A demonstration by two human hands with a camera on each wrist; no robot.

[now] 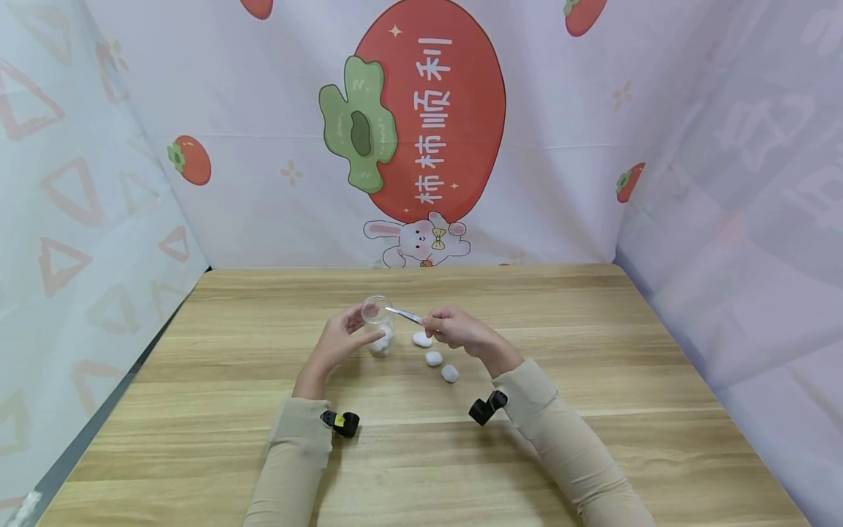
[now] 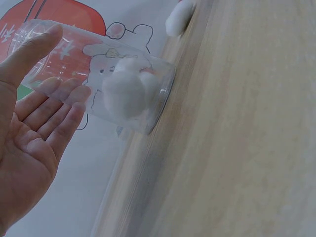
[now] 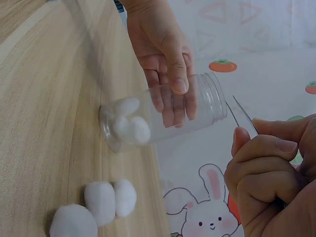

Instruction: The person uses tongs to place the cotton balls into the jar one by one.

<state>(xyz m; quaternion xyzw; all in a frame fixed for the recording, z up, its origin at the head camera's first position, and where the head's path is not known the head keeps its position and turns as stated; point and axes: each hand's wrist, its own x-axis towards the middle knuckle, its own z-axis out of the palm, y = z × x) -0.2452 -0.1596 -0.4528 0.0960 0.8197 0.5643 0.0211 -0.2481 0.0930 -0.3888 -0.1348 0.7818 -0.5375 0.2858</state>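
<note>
A clear jar (image 1: 377,320) stands upright on the wooden table with several white cotton balls (image 3: 132,129) at its bottom. My left hand (image 1: 340,340) holds the jar from the left side, thumb on the near side and fingers around the far side. In my right hand (image 1: 459,328) a pair of metal tweezers (image 1: 406,315) is pinched, pointing left to the jar's open mouth. The right wrist view shows the tweezer tips apart at the rim, with nothing between them. Three loose cotton balls (image 1: 433,359) lie in a slanting row right of the jar.
The wooden table (image 1: 408,468) reaches back to a white cloth backdrop (image 1: 553,197) printed with persimmons and a rabbit. Cloth walls stand at both sides. A small black camera (image 1: 341,423) is strapped to the left wrist and another black camera (image 1: 488,408) to the right.
</note>
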